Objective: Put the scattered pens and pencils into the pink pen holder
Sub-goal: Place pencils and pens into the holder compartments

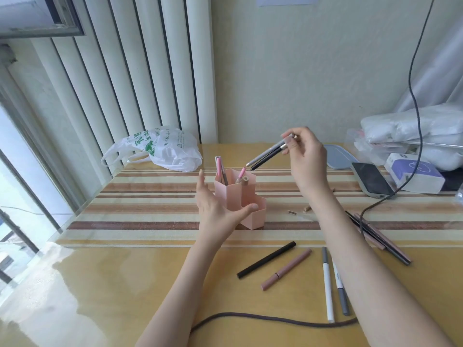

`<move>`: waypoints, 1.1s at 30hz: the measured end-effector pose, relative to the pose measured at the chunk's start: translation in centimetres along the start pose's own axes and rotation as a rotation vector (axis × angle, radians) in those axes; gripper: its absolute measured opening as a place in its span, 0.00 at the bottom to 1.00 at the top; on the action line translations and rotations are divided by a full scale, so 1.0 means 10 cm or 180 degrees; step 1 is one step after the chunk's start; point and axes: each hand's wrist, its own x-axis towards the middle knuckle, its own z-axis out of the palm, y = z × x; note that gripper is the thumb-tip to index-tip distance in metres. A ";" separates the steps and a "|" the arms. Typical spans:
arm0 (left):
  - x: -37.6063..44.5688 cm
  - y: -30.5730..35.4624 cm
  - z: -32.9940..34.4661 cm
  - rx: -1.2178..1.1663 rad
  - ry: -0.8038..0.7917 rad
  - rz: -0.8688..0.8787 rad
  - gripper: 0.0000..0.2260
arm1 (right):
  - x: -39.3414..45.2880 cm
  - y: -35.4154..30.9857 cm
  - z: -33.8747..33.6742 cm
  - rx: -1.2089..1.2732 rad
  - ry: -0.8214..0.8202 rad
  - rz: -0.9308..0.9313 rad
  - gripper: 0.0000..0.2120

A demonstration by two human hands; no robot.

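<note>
The pink pen holder (246, 196) stands mid-table with several pens upright in its back compartments. My left hand (215, 204) rests against its left side, fingers straight, thumb on the front compartment's rim. My right hand (304, 156) pinches two pens (269, 152), one grey and one black, held above and right of the holder with their tips slanting down toward it. On the table lie a black pen (266, 259), a pink pen (286, 269), two white-and-grey markers (328, 284), and a bunch of dark and pink pencils (378, 237) at the right.
A white plastic bag (162, 149) lies behind the holder. A phone (370, 180), a tissue box (413, 175) and plastic-wrapped bundles (411, 128) crowd the right rear. A dark cable (263, 318) crosses the front of the table and hangs at the right. Small stubs (299, 212) lie by my right forearm.
</note>
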 end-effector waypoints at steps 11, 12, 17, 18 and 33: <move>0.27 -0.22 -0.01 -0.1307 -0.1237 -0.0777 0.28 | -0.09 0.17 0.35 -0.0774 -0.1447 0.0331 0.06; 0.30 -0.23 0.00 -0.1362 -0.1425 -0.0751 0.25 | -0.08 0.17 0.33 -0.0830 -0.1430 0.0308 0.06; 0.35 -0.27 0.07 -0.1815 -0.2007 -0.0952 0.19 | -0.05 0.20 0.15 -0.0820 -0.1525 0.0520 0.16; 0.35 -0.28 0.07 -0.1832 -0.2021 -0.0961 0.20 | -0.05 0.22 0.09 -0.0719 -0.1491 0.0643 0.18; 0.34 -0.08 0.01 -0.1261 -0.0988 -0.0507 0.21 | -0.42 0.48 -0.05 -0.0390 -0.1480 0.1436 0.11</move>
